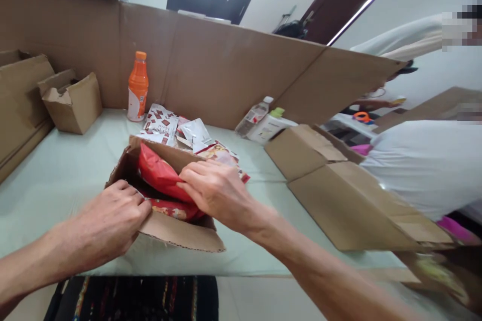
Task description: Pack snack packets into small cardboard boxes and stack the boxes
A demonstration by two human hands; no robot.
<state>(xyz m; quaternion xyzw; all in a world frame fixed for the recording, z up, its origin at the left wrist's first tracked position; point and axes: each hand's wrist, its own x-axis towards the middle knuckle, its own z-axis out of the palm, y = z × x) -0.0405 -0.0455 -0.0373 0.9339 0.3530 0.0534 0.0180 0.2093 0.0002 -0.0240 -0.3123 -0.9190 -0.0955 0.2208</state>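
An open cardboard box [176,233] sits on the pale green table [56,175] in front of me. Red snack packets [160,173] fill it. My right hand [214,190] lies on top of the red packets with its fingers curled and pressing on them. My left hand [109,223] is closed at the box's near left flap, gripping the cardboard edge. Behind the box lie several more packets [161,125], red-and-white and silver.
An orange drink bottle [137,86] stands at the back by a tall cardboard wall [211,70]. A small open box [71,103] sits at the left. A clear bottle [254,116] and larger flat boxes [339,190] lie to the right. A person in white [425,160] works at the right.
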